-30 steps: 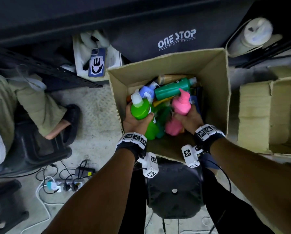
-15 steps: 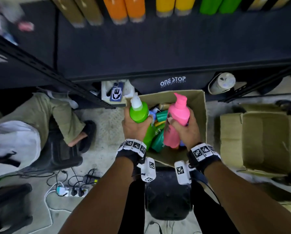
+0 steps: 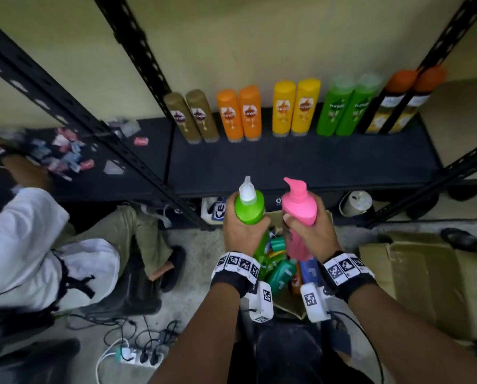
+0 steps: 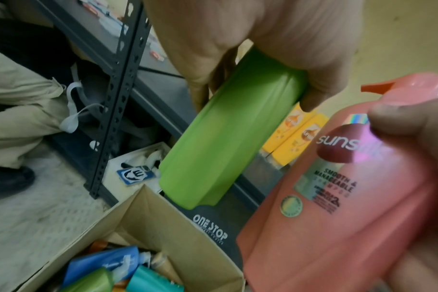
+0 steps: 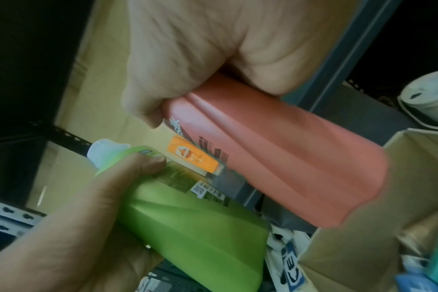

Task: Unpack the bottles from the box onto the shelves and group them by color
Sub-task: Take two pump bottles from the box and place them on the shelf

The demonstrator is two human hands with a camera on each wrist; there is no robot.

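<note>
My left hand grips a green bottle with a white cap, held upright above the cardboard box. Beside it my right hand grips a pink pump bottle. Both bottles are lifted to the front edge of the dark shelf. At the back of that shelf stand pairs of bottles: brown, orange, yellow, green and black with orange caps. Blue, teal and green bottles lie in the box below my wrists.
Another person in white top and khaki trousers sits on the left, reaching to a shelf strewn with small packets. Black slotted uprights frame the shelf. A flattened carton lies right; a power strip with cables lies on the floor.
Both hands have lifted the green and pink bottles out of the box up to the shelf's front edge. My head has tilted up, bringing the shelf and its bottles into view.
</note>
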